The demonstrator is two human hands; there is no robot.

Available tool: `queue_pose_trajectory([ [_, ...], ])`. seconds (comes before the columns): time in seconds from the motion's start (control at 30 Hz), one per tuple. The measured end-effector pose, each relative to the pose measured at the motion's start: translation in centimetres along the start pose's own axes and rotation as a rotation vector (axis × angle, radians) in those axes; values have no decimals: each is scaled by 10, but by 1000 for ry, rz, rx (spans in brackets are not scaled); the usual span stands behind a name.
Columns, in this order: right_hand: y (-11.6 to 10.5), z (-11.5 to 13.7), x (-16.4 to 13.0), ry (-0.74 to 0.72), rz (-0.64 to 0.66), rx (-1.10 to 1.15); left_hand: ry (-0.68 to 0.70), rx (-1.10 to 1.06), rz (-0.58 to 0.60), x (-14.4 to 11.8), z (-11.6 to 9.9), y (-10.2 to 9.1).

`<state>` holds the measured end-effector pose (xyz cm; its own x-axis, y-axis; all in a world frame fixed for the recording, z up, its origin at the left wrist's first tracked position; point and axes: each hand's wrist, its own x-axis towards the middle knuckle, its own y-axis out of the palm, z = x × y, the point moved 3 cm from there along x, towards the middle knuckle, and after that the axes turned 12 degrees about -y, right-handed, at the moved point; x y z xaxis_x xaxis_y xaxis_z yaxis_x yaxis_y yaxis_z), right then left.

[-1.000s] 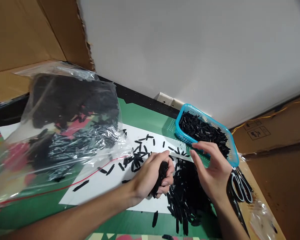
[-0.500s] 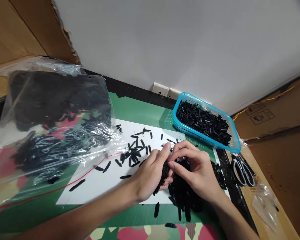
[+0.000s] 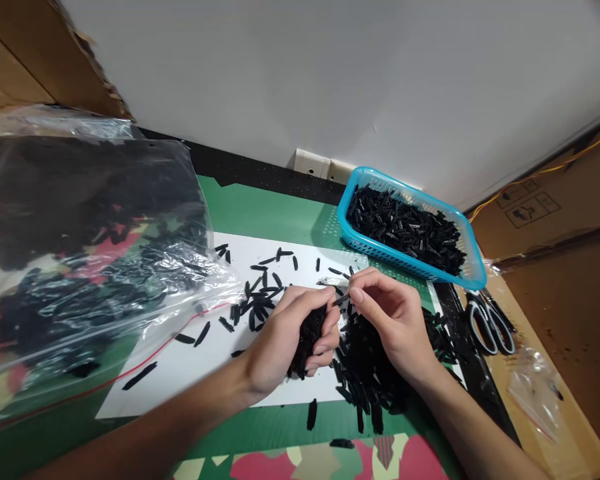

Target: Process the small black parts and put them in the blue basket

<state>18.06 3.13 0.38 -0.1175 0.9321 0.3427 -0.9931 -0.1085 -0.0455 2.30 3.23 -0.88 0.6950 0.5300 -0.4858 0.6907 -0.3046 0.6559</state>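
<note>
My left hand (image 3: 280, 333) is closed around a clump of black strips (image 3: 306, 343), which shows between palm and curled fingers. Close by on its right, my right hand (image 3: 397, 317) pinches a thin dark strip (image 3: 341, 300) between thumb and forefinger; its other end reaches the left fingertips. Beneath the right hand lies a dense heap of black strips (image 3: 367, 373). Loose black strips (image 3: 260, 307) are scattered on a white sheet (image 3: 175, 373) to the left.
A blue basket (image 3: 347, 230) full of black strips stands at the back right. Scissors (image 3: 490, 323) and a small clear bag (image 3: 535, 387) lie at the right. On the left is a large zip bag (image 3: 90, 207) with black contents. Behind are a wall socket (image 3: 311, 163) and wall.
My right hand has drawn slightly away from my left, and a thin dark strip now shows between them. The left hand has turned, exposing more of its clump. The view has shifted slightly.
</note>
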Motion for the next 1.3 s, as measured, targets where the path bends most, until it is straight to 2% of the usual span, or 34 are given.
queue_pose_trajectory([
  [0.17, 1, -1, -2, -34, -18, -32, 38, 17, 25, 0, -1, -1],
  [0.3, 0, -1, -3, -6, -15, -45, 39, 20, 15, 0, 0, -2],
  [0.47, 3, 4, -4, -90, 111, -187, 36, 8, 14, 0, -2, -1],
  [0.57, -3, 10, -5, -248, 66, -342, 31, 8, 14, -2, -2, 0],
  [0.7, -30, 23, 5, -694, -192, -785, 2, -2, 34, -3, 0, -1],
  [0.73, -38, 25, 11, -749, -299, -879, -2, -6, 44, -3, 1, -2],
  [0.77, -46, 27, 18, -734, -404, -951, 0, -10, 51, -3, 1, -3],
  [0.8, -52, 26, 26, -657, -412, -990, 4, -13, 60, -2, 2, -3],
  [0.9, -55, 26, 43, -481, -326, -956, 16, -10, 95, -2, 3, -5],
  [1.07, -43, 27, 32, -537, -369, -789, -21, -35, 113, -3, 5, -7],
  [1.17, -31, 23, 20, -550, -274, -672, -75, -40, 99, -3, 5, -7],
  [1.3, -6, 17, 12, -452, 13, -487, -131, -12, 49, -1, 6, -5],
])
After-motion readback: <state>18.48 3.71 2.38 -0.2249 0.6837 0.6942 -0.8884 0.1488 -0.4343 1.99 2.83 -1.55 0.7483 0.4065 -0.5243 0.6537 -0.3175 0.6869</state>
